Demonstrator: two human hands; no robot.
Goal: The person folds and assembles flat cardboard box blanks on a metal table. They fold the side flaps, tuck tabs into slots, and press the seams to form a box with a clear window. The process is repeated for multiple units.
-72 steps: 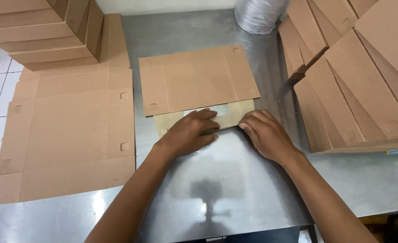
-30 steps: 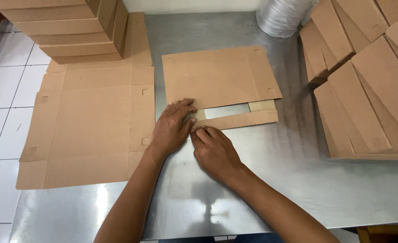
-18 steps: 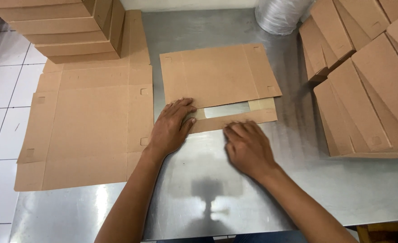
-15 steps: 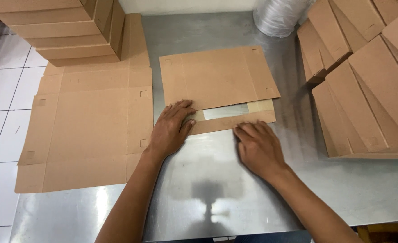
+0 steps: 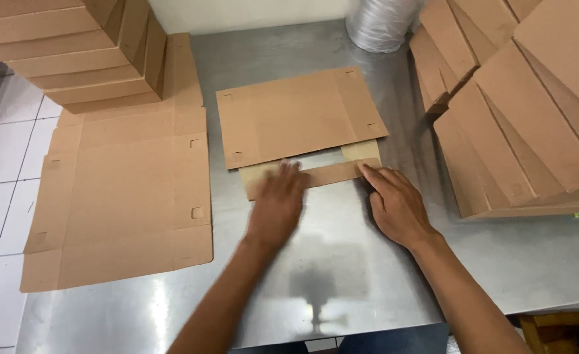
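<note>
A flat brown cardboard box blank point(image 5: 299, 115) lies in the middle of the steel table point(image 5: 342, 275). Its near flap point(image 5: 332, 174) is folded over into a narrow strip. My left hand point(image 5: 277, 203) lies flat with fingers spread on the left end of that strip. My right hand point(image 5: 395, 203) presses its fingertips on the strip's right end. Neither hand grips anything.
A stack of unfolded box blanks point(image 5: 125, 196) lies at the left, overhanging the table edge. Folded boxes are piled at the back left point(image 5: 73, 52) and leaning in rows at the right point(image 5: 519, 111). A silvery roll point(image 5: 381, 23) stands at the back.
The flap has been folded down and flattened. My right hand has slid right along the strip from next to the left hand to its right end; my left hand has shifted slightly right.
</note>
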